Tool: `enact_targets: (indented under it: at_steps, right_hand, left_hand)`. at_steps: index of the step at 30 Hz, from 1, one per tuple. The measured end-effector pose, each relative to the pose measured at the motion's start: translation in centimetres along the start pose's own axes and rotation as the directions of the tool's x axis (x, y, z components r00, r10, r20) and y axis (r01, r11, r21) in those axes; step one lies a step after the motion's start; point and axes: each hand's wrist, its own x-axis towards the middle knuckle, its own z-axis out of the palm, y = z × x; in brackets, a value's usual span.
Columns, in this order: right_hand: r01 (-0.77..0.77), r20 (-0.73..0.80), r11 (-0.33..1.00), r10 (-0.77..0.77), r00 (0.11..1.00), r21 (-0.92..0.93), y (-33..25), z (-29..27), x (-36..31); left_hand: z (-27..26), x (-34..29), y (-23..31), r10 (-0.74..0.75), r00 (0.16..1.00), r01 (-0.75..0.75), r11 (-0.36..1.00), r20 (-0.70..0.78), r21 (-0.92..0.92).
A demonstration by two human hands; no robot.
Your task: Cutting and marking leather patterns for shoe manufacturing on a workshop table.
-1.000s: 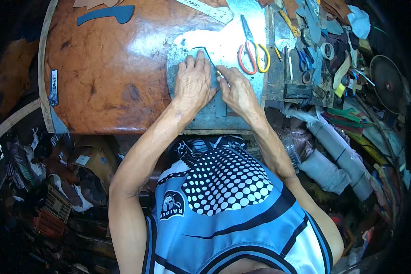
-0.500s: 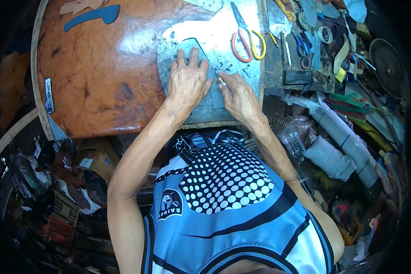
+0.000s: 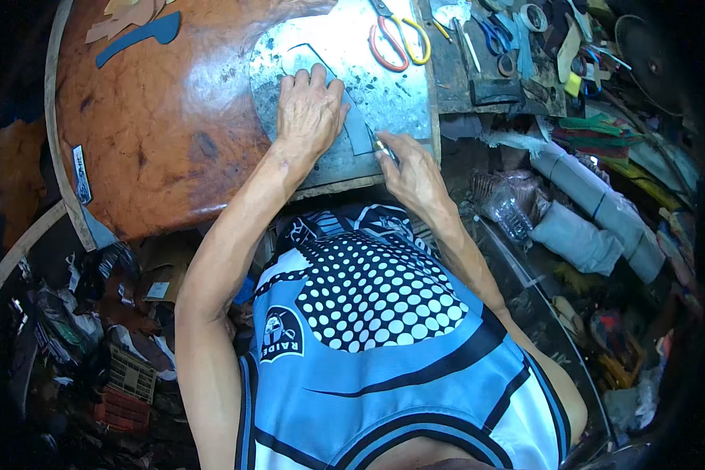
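Observation:
My left hand presses down on a grey-blue flat piece with a straight right edge, its fingers bent a little and covering much of it. The piece lies on a worn metal sheet at the table's right side. Pinched in my right hand is a slim craft knife with a brass-coloured collar. Its tip is beside the piece's right edge, close to the near end; whether it touches cannot be made out. Scissors with one red and one yellow handle lie beyond my right hand.
A brown table top spreads to the left, with a curved blue cut piece and tan scraps at its far side. On a side bench are blue-handled scissors and a tape roll. Wrapped rolls stand at right.
The view has shifted, so the table sits higher in it. My right hand and the knife have moved toward the piece's near end. My left fingers are drawn closer together.

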Motion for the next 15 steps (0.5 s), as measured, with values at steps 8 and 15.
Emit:
enact_targets:
  at_steps: [8, 15]
  right_hand:
    - [0.001, -0.051, 1.0, 0.0, 0.999, 0.021, 1.9, 0.2, -0.9]
    - [0.066, -0.153, 0.997, -0.057, 0.987, 0.051, 2.9, 1.6, 2.6]
  left_hand:
    - [0.7, -0.4, 1.2, 0.023, 0.997, -0.018, 0.998, -0.068, 0.063]
    - [2.3, -1.5, 2.8, 0.144, 0.985, -0.139, 0.988, 0.093, -0.065]
